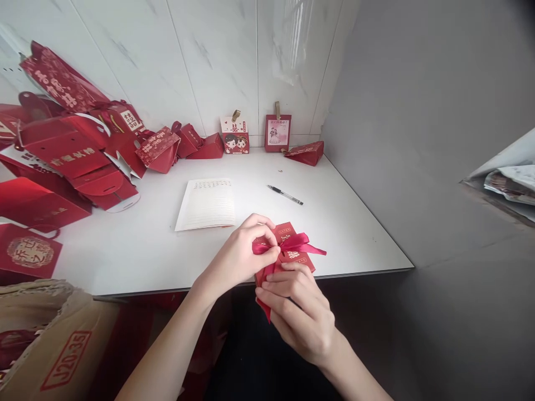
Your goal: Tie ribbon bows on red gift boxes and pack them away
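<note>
A small red gift box point(307, 263) with gold characters is held at the table's front edge, partly covered by my hands. Across its face lies a dark pink ribbon point(298, 243) tied in a bow, one end pointing right and another hanging below the box. My left hand point(253, 245) pinches the ribbon near the knot between thumb and fingertip. From the lower right, my right hand point(298, 306) is wrapped around the box, its fingers lying over the lower ribbon. The thumb of that hand is hidden.
On the white table point(146, 250) lie a lined notebook point(207, 203) and a pen point(285, 194). Red gift boxes point(62, 150) pile up at left; several more stand along the tiled wall. A cardboard carton point(67, 340) is at lower left, a grey wall point(426, 111) at right.
</note>
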Tool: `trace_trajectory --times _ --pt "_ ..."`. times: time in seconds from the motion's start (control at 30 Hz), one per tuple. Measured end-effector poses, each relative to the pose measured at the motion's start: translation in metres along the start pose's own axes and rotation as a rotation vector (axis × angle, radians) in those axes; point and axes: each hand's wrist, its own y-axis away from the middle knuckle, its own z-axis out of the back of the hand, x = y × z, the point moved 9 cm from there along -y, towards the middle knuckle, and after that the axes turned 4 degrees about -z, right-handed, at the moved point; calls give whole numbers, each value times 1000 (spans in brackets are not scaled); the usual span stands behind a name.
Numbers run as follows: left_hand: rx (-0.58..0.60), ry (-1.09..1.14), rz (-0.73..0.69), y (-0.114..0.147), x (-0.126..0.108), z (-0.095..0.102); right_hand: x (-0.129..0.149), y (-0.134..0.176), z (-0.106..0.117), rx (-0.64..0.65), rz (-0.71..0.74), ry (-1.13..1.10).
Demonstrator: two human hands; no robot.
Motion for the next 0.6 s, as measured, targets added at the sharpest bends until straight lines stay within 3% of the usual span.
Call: trace_trajectory --times 0.6 --pt "-31 12 52 0 1 1 3 -3 4 -4 70 0"
